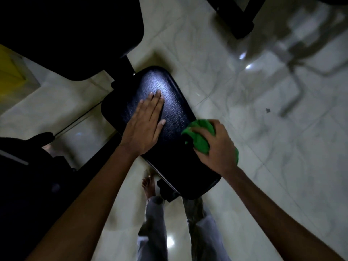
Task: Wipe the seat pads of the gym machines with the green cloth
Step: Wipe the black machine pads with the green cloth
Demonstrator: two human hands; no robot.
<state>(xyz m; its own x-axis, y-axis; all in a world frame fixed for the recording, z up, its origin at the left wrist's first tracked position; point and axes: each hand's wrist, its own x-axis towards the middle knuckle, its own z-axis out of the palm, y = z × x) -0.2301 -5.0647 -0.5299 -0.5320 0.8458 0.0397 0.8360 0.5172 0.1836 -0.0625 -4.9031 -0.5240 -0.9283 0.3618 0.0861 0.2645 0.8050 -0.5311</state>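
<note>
Head view: left hand [144, 127] lies flat on the seat pad [175, 113]; right hand [216, 146] grips the green cloth [199, 138] at its edge, wiping apparently underway.

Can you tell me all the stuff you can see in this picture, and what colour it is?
seat pad: one, black, centre, under both hands
back pad: one, black, upper left
green cloth: one, bunched, on the seat pad's right edge
machine frame: one, black, top right
yellow object: one, far left edge
floor: pale glossy tiles, all around
left hand: one, flat on the seat pad
right hand: one, gripping the green cloth
foot: one, bare, below the seat pad
</note>
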